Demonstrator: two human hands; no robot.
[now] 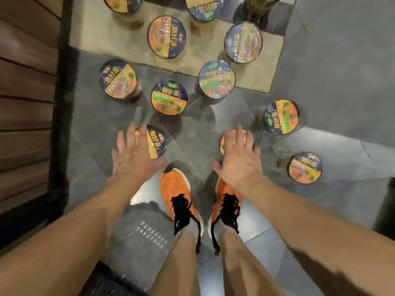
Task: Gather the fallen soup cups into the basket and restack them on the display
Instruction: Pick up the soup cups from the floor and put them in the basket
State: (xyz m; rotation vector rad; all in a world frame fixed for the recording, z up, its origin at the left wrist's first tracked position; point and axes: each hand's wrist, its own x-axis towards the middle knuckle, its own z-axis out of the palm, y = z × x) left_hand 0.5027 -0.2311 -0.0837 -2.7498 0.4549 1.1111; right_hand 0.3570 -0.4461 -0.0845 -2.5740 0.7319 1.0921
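Several soup cups with orange and dark blue lids stand scattered on the grey tiled floor. My left hand hovers with spread fingers over one cup near my feet. Over a second cup, mostly hidden beneath it, my right hand is stretched flat. Neither hand holds anything. More cups stand farther out, to the right, and on a beige mat. No basket is in view.
My orange shoes stand just behind the two nearest cups. A wooden slatted wall with a dark base runs along the left. The beige mat lies at the top. A dark object sits at the right edge.
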